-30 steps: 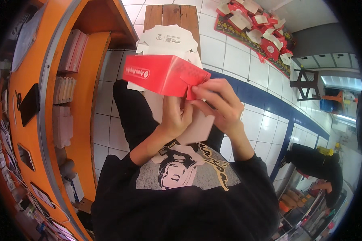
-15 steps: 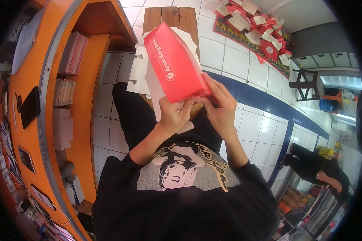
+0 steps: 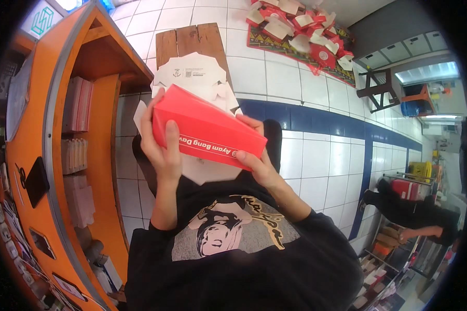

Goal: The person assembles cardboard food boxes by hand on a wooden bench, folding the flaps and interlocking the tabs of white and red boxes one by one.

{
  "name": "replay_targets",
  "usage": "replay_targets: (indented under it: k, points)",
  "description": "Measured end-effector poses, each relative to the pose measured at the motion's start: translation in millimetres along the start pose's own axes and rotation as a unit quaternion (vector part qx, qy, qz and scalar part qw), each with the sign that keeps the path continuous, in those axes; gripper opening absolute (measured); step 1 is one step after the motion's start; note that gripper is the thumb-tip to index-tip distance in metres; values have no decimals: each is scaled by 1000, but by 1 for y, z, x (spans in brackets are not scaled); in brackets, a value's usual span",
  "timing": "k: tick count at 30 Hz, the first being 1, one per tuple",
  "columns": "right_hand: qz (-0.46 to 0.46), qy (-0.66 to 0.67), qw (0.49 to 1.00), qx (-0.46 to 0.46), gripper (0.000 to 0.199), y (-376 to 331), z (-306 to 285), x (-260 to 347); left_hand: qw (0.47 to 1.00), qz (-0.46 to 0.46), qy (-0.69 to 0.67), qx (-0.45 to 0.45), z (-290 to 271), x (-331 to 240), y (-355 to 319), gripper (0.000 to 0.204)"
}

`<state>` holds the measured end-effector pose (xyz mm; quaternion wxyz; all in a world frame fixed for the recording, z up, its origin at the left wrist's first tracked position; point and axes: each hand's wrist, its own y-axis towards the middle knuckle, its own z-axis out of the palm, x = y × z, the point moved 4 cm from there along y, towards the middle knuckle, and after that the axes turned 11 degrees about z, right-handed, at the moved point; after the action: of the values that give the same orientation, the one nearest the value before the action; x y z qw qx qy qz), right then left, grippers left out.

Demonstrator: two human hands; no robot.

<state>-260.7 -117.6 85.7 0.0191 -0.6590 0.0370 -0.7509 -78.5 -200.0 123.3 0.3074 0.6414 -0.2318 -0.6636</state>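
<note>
both hands [image 3: 213, 150] grip the red carton [image 3: 205, 129] between them, at its ends.

Both forearms rise from the lower edge, bare from the pushed-up dark sleeves, and meet in front of the chest. The left hand [image 3: 163, 142] is held upright, its fingers [image 3: 172, 139] stretched long and pressed flat, thumb hidden behind (palm turned away from the camera). The right hand [image 3: 258, 160] sits lower and beside those fingers, wrist bent, its fingers curled in a clamping grip.
</note>
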Motion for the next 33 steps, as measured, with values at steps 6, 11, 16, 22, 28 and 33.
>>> replay_targets:
  k: [6,11,16,22,28,33]
  points:
    - [194,50,979,-45,66,0,-33,-42,985,-144,49,79,22,42,-26,43]
    - [151,135,965,-164,61,92,-193,38,992,-109,11,65,18,50,-16,48]
    - [56,118,909,-396,72,147,-301,41,990,-137,-4,-13,-23,61,-8,42]
    - [259,-371,872,-185,77,140,-128,-198,974,-220,-25,-39,-35,77,-30,39]
    - [269,-516,775,-248,67,115,-20,-217,977,-215,7,-2,-33,90,-49,37]
    - [20,-418,856,-303,35,113,-21,-163,928,-343,28,141,-6,111,-79,42]
